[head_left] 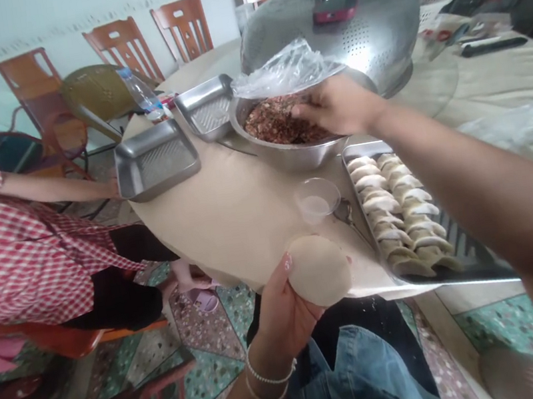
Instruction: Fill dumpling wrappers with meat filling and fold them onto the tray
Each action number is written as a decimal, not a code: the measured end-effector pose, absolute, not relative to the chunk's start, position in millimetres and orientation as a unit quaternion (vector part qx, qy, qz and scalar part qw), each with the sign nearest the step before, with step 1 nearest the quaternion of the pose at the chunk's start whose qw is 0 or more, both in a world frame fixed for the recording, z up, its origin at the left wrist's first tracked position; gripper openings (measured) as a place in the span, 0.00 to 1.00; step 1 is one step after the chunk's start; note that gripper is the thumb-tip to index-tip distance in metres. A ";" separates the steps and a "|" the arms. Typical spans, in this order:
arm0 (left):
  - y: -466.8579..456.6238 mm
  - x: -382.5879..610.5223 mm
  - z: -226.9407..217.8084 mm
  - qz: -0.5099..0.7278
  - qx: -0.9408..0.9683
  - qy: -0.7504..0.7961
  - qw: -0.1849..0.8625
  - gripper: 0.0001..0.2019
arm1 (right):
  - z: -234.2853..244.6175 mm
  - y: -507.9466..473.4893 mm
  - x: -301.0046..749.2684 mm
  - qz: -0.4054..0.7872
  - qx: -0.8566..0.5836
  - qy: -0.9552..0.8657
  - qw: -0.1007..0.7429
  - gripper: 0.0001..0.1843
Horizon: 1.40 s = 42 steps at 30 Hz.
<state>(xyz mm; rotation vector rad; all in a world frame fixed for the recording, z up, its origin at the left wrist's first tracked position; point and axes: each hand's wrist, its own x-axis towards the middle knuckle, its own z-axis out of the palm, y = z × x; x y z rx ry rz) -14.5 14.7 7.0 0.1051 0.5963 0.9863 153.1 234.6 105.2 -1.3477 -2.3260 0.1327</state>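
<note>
At 1 bowl is R hand, L hand w/ 1 wrapper.

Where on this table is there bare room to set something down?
Bare tablecloth stretches between the leftmost metal tray, filling bowl, clear plastic tub and left hand; the dumpling tray has room beside its dumplings. Crowded: around the spoon, lying between tub and dumpling tray.

The left hand held a round dough wrapper at the table's edge, while the right hand reached into a metal bowl of dark minced filling. Two rows of dumplings lay in a tray beside a clear plastic bowl. A person in red checks was at the left.
</note>
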 end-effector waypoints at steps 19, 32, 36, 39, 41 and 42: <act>20.4 -12.7 13.4 0.474 0.004 0.316 0.822 0.22 | 101.0 242.1 151.3 0.194 -0.497 -0.746 0.399 0.15; 18.1 -7.7 20.4 0.500 -0.009 0.369 0.783 0.18 | 97.1 239.8 161.1 0.312 -0.488 -0.654 0.488 0.15; 18.6 -7.6 22.3 0.507 -0.024 0.382 0.772 0.18 | 101.3 239.2 165.2 0.333 -0.496 -0.612 0.518 0.15; 19.0 -7.2 22.4 0.513 -0.021 0.385 0.767 0.18 | 101.4 241.2 170.3 0.353 -0.509 -0.571 0.539 0.16; 18.9 -6.2 22.0 0.511 -0.019 0.385 0.768 0.18 | 99.8 242.0 172.5 0.358 -0.513 -0.558 0.545 0.15; 18.9 -5.6 21.8 0.512 -0.018 0.383 0.769 0.18 | 98.9 241.8 172.8 0.359 -0.514 -0.556 0.546 0.15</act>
